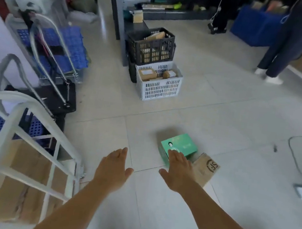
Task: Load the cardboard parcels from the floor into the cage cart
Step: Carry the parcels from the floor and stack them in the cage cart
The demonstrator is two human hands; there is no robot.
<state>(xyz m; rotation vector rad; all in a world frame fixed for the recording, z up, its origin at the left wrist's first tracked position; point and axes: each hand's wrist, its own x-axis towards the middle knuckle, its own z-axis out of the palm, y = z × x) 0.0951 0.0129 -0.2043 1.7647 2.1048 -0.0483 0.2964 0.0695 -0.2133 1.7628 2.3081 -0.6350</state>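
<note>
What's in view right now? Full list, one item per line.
Green box: 1, green, floor centre-right, under the right fingertips.
Brown parcel: 1, brown with a round stamp, floor beside the green box.
Cage cart: 1, white bars, lower left, large brown boxes inside.
White crate: 1, white, floor centre, brown parcels inside.
Black crate: 1, black, behind and above the white one, parcels inside.
Trolleys: at least 2, grey handles, folded at left.
Blue bin: 1, top right.
Other person: 1, dark trousers, upper right.
Left hand: open, in the air.
Right hand: open, at the green box.
</note>
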